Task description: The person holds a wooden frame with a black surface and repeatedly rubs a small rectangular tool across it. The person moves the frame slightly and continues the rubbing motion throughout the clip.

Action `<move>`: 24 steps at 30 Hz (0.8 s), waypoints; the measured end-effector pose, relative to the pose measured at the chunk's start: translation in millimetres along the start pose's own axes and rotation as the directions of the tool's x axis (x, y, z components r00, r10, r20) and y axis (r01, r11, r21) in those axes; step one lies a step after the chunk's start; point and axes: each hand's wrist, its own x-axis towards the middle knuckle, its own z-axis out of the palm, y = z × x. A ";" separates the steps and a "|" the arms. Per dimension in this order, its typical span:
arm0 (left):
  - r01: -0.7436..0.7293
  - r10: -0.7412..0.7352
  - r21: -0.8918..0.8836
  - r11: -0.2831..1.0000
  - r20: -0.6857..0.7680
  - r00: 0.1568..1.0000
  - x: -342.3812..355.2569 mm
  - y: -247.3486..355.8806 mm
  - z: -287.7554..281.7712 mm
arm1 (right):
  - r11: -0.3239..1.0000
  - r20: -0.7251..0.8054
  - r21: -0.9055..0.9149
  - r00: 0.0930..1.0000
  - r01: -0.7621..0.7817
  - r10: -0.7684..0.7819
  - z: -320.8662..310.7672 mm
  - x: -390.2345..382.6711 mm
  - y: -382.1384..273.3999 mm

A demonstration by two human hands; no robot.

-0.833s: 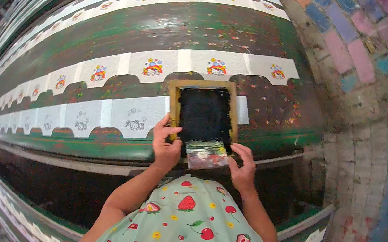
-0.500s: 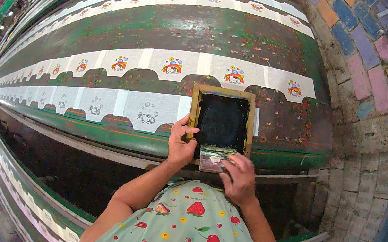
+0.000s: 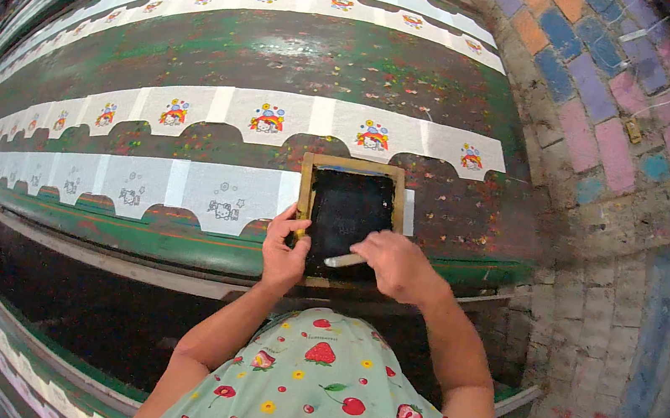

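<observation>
A screen-printing frame [image 3: 307,173] with wooden rails and dark mesh lies on the long table, over the right end of the nearest white fabric strip [image 3: 136,174]. My left hand [image 3: 285,255] grips its left rail near the lower corner, fingers curled and thumb bent inward. Closed on a squeegee [image 3: 343,260], my right hand [image 3: 400,268] is over the lower part of the mesh. Only the squeegee's pale, narrow edge shows; the fingers hide the rest. Faint lines of a design show in the mesh. Grey outline cartoon prints mark the strip left of the frame.
Beyond the frame, another strip [image 3: 220,114] carries coloured cartoon prints, with further strips behind it. The green and brown table [image 3: 468,226] is spotted with paint. A brick floor [image 3: 590,327] runs along the right, partly painted. Another table with strips [image 3: 5,335] stands at lower left.
My right hand has moved up onto the mesh, and the squeegee has turned from its broad face to its thin edge. My left hand stays on the rail. The whole view has shifted slightly.
</observation>
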 end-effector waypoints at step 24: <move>-0.063 0.062 0.074 0.995 0.008 0.998 -2.6 14.4 -2.2 | 0.973 -0.216 -0.156 0.967 -0.173 0.137 40.6 15.2 -15.2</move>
